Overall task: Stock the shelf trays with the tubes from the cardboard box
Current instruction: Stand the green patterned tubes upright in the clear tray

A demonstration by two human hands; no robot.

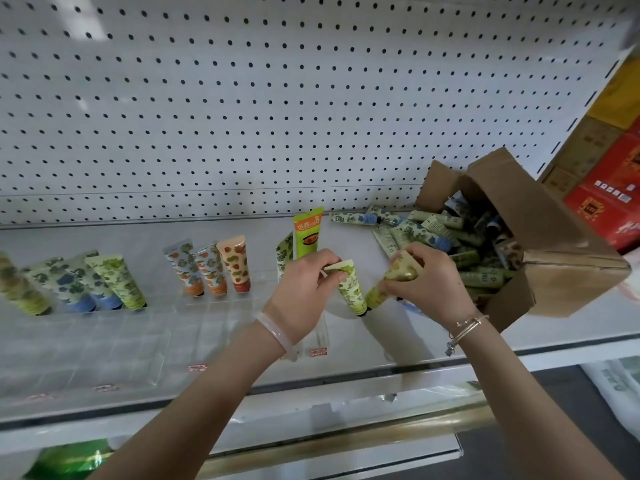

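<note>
White pegboard back panel (242,98), dotted with dark holes, behind a white shelf (433,344). Clear plastic trays (104,341) sit along the shelf's left and middle.

- Far left tray: blue-and-green patterned tubes (79,285) leaning back, caps down
- Next tray: orange-patterned tubes (207,268), same lean
- Centre: tall bright green tube (307,233) standing upright
- Left hand (304,292): pinches the top of a light green tube (351,289), cap down over the tray
- Right hand (426,282): fingers curled round an olive tube (401,270), just beside the other
- Right: cardboard box (554,244) tipped on its side, flaps open, tubes spilling onto the shelf
- Far right: red cartons (609,188)
</note>
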